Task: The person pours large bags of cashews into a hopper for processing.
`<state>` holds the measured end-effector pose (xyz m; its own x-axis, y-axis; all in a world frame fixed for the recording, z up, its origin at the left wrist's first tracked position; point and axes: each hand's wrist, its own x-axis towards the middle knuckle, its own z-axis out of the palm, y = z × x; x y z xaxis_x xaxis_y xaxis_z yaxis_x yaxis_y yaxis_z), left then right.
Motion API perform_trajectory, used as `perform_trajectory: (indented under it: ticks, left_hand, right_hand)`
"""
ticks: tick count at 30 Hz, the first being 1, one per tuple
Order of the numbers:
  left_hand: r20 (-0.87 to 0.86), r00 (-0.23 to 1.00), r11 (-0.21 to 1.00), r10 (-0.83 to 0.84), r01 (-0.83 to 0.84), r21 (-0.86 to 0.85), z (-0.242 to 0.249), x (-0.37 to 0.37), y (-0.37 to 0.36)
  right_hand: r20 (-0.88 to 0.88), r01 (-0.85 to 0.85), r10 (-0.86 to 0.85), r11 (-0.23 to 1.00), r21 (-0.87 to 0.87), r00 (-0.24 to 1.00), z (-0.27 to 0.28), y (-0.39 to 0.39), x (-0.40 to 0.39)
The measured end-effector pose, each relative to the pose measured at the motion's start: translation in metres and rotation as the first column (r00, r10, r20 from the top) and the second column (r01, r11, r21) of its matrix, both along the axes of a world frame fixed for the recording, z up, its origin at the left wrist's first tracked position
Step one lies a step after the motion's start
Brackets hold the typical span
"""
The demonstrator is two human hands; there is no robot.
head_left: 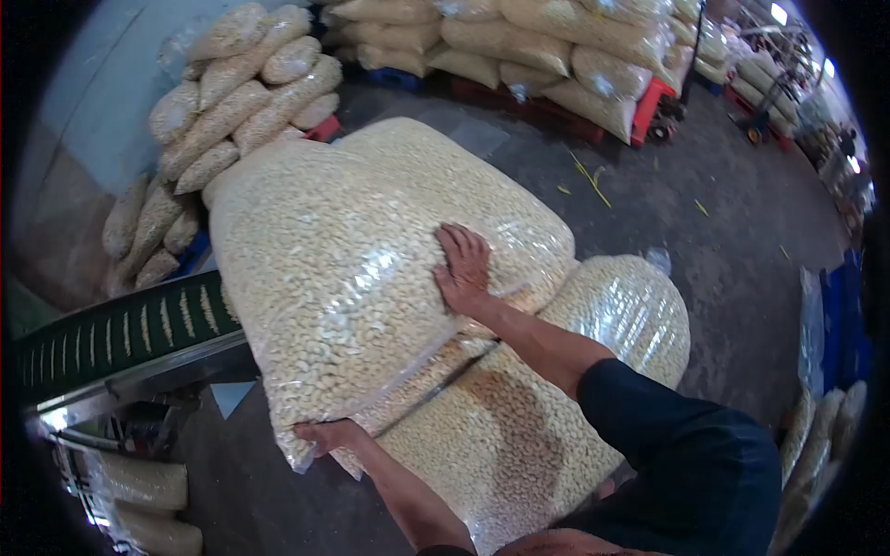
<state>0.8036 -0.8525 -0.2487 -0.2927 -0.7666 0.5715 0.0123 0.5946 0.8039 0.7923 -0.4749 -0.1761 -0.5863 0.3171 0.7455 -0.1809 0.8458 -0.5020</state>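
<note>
A large clear plastic sack of pale nut-like pieces lies tilted on top of other filled sacks. At its lower left corner, my left hand is closed on the gathered plastic. My right hand rests on the sack's right side, fingers spread over the surface. Behind it lies another full sack. Below and to the right are a sack nearest my body and a rounded sack.
A green conveyor belt with slats stands at the left. Stacked sacks rise behind it. More sacks sit on red pallets at the back. A pallet jack stands back right, and yellow strips lie on the floor.
</note>
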Motion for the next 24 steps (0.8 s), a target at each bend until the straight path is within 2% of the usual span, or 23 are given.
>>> perform_trajectory:
  ticks: [1,2,3,4,5,6,7,8,10,11,12,13,14,15,16,17,18,19,20,21,23,24]
  left_hand:
    - [-0.093,0.992,0.99,-0.087,0.096,0.1,-0.006,-0.003,-0.009]
    - [0.159,0.984,0.987,0.085,-0.061,-0.151,-0.014,-0.002,-0.017]
    - [0.125,0.987,0.98,0.102,-0.078,-0.184,-0.024,-0.011,-0.026]
    - [0.09,0.989,0.971,0.117,-0.095,-0.217,-0.034,-0.018,-0.034]
    - [-0.042,0.996,0.974,0.077,-0.084,-0.209,-0.039,-0.022,-0.033]
    - [-0.174,0.984,0.975,0.033,-0.069,-0.211,-0.044,-0.025,-0.032]
    - [-0.296,0.955,0.973,-0.014,-0.055,-0.223,-0.048,-0.028,-0.031]
    - [-0.286,0.957,0.988,-0.045,0.085,0.128,-0.03,-0.017,-0.022]
    - [-0.114,0.993,0.994,-0.023,0.035,0.102,-0.026,-0.013,-0.034]
    - [-0.217,0.972,0.964,-0.094,0.144,0.225,-0.02,-0.014,-0.028]
    - [-0.33,0.935,0.909,-0.132,0.247,0.337,-0.013,-0.015,-0.023]
    - [-0.309,0.919,0.904,-0.244,0.331,0.271,-0.001,-0.001,-0.016]
    - [-0.159,0.946,0.949,-0.282,0.299,0.096,-0.013,0.002,-0.034]
    - [-0.007,0.96,0.956,-0.281,0.279,-0.09,-0.017,0.001,-0.04]
    - [-0.003,0.935,0.932,-0.356,0.355,0.066,0.005,0.019,-0.028]
    - [-0.001,0.902,0.881,-0.432,0.422,0.211,0.038,0.046,-0.013]
    - [0.003,0.911,0.894,-0.413,0.405,0.194,0.059,0.059,0.003]
    - [0.011,0.926,0.919,-0.377,0.373,0.13,0.062,0.071,0.02]
    - [0.02,0.939,0.937,-0.344,0.342,0.069,0.063,0.087,0.039]
    - [0.027,0.952,0.952,-0.306,0.306,0.002,0.059,0.108,0.065]
    - [0.098,0.959,0.961,-0.265,0.271,-0.059,0.033,0.166,0.133]
    - [0.17,0.949,0.959,-0.264,0.278,-0.062,0.013,0.202,0.173]
  right_hand:
    - [0.017,-0.014,0.014,1.0,0.0,1.0,0.002,0.0,0.003]
    - [0.032,-0.025,0.025,1.0,0.004,0.999,0.004,0.001,0.008]
    - [0.044,0.011,-0.011,1.0,0.007,0.999,0.002,0.0,0.014]
    - [0.108,-0.037,0.037,0.999,0.003,0.994,0.004,0.003,0.017]
    - [0.167,-0.085,0.084,0.996,-0.003,0.982,0.006,0.01,0.018]
    - [0.163,-0.056,0.051,0.998,0.025,0.985,0.009,0.019,0.026]
    - [0.22,-0.125,0.108,0.99,0.067,0.969,0.011,0.026,0.036]
    - [0.273,-0.193,0.161,0.977,0.092,0.948,0.017,0.031,0.05]
    - [0.58,-0.38,0.377,0.917,-0.123,0.722,0.045,0.053,0.109]
    - [0.548,-0.364,0.506,0.862,-0.354,0.666,0.057,0.063,0.151]
    - [0.481,-0.336,0.629,0.756,-0.562,0.61,0.063,0.073,0.198]
    - [0.544,-0.365,0.594,0.8,-0.476,0.592,0.062,0.092,0.246]
    - [0.547,-0.322,0.47,0.88,-0.348,0.693,0.043,0.112,0.304]
    - [0.63,-0.243,0.442,0.892,-0.38,0.638,0.062,0.135,0.369]
    - [0.689,-0.157,0.356,0.929,-0.336,0.632,0.037,0.164,0.429]
    - [0.713,-0.023,0.297,0.93,-0.367,0.636,0.024,0.187,0.499]
    - [0.805,0.222,0.266,0.873,-0.435,0.53,0.03,0.207,0.564]
    - [0.781,0.213,0.252,0.873,-0.438,0.572,0.041,0.231,0.625]
    - [0.843,0.358,0.171,0.849,-0.389,0.51,0.024,0.258,0.688]
    - [0.93,0.584,0.196,0.733,-0.349,0.31,0.068,0.274,0.722]
    - [0.951,0.694,0.155,0.654,-0.301,0.267,0.048,0.331,0.808]
    - [0.948,0.692,0.151,0.654,-0.307,0.279,0.039,0.357,0.832]
